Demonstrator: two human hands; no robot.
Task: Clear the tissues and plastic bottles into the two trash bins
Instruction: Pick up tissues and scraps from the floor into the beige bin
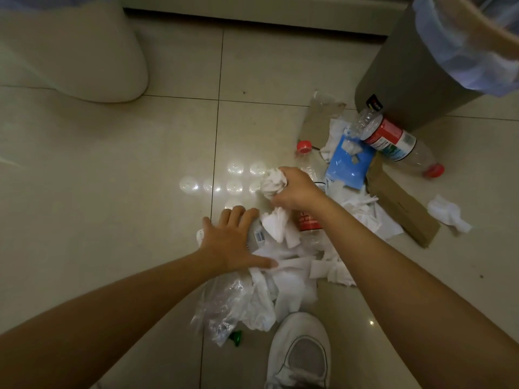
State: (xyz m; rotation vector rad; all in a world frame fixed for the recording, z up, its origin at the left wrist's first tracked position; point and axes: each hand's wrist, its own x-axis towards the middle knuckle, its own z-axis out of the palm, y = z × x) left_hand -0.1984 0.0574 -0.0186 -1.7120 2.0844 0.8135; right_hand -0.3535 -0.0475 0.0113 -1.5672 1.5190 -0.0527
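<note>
A heap of white tissues (289,279) lies on the tiled floor among clear plastic bottles. My right hand (295,189) is closed around a crumpled tissue wad (271,182) just above the heap. My left hand (230,242) rests spread on a clear bottle with a barcode label (257,234) and the tissues beside it. A red-capped bottle with a red and white label (393,140) lies against a grey bin (407,80) with a blue liner at the upper right. A white bin (84,51) stands at the upper left. Another red-capped bottle (304,148) lies partly under my right hand.
Flattened brown cardboard pieces (401,209) and a blue packet (348,164) lie in the pile. A loose tissue (449,214) sits apart at the right. A clear plastic bag (222,307) and a green cap (237,336) lie near my white shoe (300,352).
</note>
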